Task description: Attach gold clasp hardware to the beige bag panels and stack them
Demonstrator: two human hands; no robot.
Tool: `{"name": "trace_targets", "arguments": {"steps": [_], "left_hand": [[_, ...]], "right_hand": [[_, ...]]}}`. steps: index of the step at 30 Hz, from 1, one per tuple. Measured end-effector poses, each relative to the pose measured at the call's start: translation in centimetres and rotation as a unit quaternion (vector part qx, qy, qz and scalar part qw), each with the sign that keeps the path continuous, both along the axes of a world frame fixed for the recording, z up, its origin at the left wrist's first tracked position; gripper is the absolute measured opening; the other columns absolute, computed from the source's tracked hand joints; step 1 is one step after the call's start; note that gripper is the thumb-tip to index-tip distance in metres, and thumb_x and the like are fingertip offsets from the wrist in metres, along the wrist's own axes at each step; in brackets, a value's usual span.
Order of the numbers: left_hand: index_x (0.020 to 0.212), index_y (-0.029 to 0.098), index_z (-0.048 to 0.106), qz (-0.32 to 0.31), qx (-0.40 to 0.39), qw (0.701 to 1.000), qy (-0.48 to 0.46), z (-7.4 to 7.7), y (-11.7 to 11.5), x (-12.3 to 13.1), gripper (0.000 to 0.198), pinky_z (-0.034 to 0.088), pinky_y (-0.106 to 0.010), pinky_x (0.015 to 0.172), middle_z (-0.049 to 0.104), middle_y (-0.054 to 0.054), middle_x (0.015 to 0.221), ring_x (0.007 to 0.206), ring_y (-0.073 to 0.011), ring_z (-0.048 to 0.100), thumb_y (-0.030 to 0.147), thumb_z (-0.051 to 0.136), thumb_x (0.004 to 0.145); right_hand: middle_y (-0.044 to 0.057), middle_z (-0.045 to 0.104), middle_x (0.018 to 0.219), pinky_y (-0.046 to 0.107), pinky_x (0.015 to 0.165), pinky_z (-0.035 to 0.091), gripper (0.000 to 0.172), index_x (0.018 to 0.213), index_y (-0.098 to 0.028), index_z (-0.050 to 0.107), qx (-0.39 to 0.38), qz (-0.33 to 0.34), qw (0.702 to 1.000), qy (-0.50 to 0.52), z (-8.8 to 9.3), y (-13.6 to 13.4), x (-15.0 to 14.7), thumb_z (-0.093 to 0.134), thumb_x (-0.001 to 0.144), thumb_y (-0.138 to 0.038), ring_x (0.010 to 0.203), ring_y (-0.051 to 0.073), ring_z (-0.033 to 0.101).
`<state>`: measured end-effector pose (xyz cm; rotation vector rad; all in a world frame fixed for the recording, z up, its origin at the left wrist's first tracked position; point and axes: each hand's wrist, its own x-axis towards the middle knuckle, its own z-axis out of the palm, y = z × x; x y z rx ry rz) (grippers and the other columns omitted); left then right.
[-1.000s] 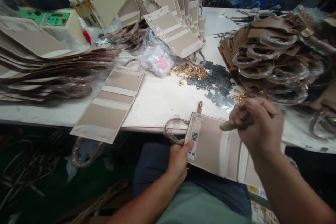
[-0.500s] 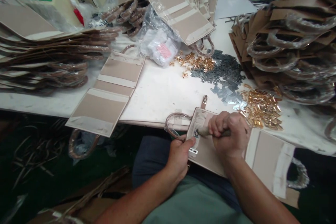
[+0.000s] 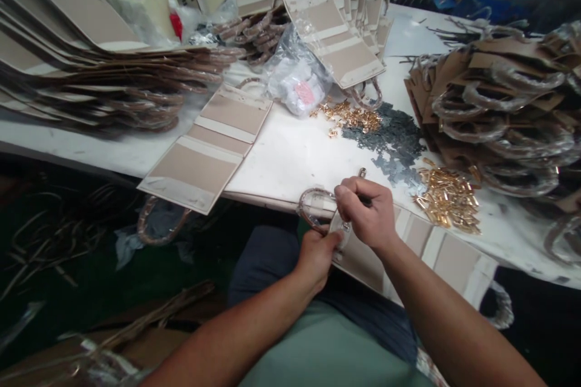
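Note:
A beige handbag panel (image 3: 417, 227) with pale strips lies across my lap and the table edge. My left hand (image 3: 320, 254) pinches its left end, thumb on top, beside a plastic-wrapped handle (image 3: 305, 208). Close to the thumb sits a small metal plate (image 3: 345, 227) on the panel. Above it my right hand (image 3: 370, 208) is closed in a fist around a hand tool, mostly hidden by the fingers; only a dark bit (image 3: 364, 199) shows. A narrow strap with a metal end (image 3: 362, 173) sticks out past the panel's far edge.
Gold fittings (image 3: 449, 199) and dark metal plates (image 3: 390, 139) lie heaped on the white table (image 3: 290, 157). Another open panel (image 3: 209, 151) overhangs the edge at left. Bag stacks stand at left (image 3: 113, 78) and right (image 3: 503, 91). A plastic bag (image 3: 297, 81) lies behind.
My right hand has shifted left and up over the panel's end, its wrist turned, so the tool's pale round end no longer shows. My left hand keeps its hold. The camera view has swung left.

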<state>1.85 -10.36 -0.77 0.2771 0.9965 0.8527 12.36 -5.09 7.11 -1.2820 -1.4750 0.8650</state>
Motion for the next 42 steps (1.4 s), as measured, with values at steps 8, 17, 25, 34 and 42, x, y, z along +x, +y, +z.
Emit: {"name": "trace_targets", "arguments": {"steps": [8, 17, 25, 34, 42], "left_hand": [[0.076, 0.011, 0.077, 0.019, -0.004, 1.000, -0.018, -0.9, -0.3, 0.1, 0.034, 0.044, -0.027, 0.056, 0.072, -0.007, 0.066, 0.054, -0.0157, 0.061, 0.037, 0.091, 0.058], [0.081, 0.011, 0.081, 0.011, -0.011, 1.000, -0.005, -0.8, -0.3, 0.2, 0.030, 0.050, -0.029, 0.061, 0.075, -0.008, 0.068, 0.059, -0.0199, 0.067, 0.031, 0.087, 0.059], [0.084, 0.008, 0.080, 0.000, -0.007, 1.000, -0.001, 0.0, -0.2, 0.0, 0.036, 0.056, -0.033, 0.065, 0.077, -0.012, 0.071, 0.065, -0.0257, 0.073, 0.031, 0.091, 0.057], [0.095, 0.006, 0.079, -0.043, -0.021, 0.998, 0.034, 1.3, -1.7, -1.3, 0.049, 0.060, -0.037, 0.069, 0.080, -0.016, 0.083, 0.073, -0.0293, 0.076, 0.039, 0.092, 0.062], [0.148, 0.015, 0.053, 0.044, 0.260, 0.888, 0.377, 1.7, -0.5, -6.5, 0.070, 0.050, -0.049, 0.112, 0.062, -0.020, 0.146, 0.133, -0.0341, 0.061, 0.041, 0.076, 0.087]], "right_hand": [[-0.003, 0.047, 0.055, 0.028, 0.054, 0.034, 0.045, 0.057, -0.022, 0.048, 0.020, 0.055, 0.997, -0.052, -0.8, -0.5, 0.3, 0.061, 0.098, -0.036, 0.052, 0.013, 0.042], [-0.002, 0.049, 0.055, 0.032, 0.051, 0.043, 0.042, 0.060, -0.025, 0.052, 0.149, -0.030, 0.980, 0.130, -0.2, -2.1, 1.0, 0.066, 0.098, -0.038, 0.049, 0.016, 0.047], [-0.002, 0.053, 0.056, 0.031, 0.058, 0.039, 0.044, 0.062, -0.023, 0.054, -0.027, -0.106, 0.990, -0.084, -1.5, -3.6, 5.5, 0.063, 0.098, -0.047, 0.054, 0.016, 0.048], [0.003, 0.074, 0.110, 0.031, 0.072, 0.047, 0.028, 0.124, -0.035, 0.077, -0.120, -0.108, 0.895, -0.417, -4.2, -4.5, 6.7, 0.059, 0.103, -0.038, 0.091, 0.023, 0.070], [0.005, 0.071, 0.113, 0.029, 0.063, 0.040, 0.028, 0.124, -0.032, 0.073, -0.134, -0.082, 0.871, -0.465, -4.1, -4.3, 5.7, 0.049, 0.109, -0.036, 0.095, 0.024, 0.071]]}}
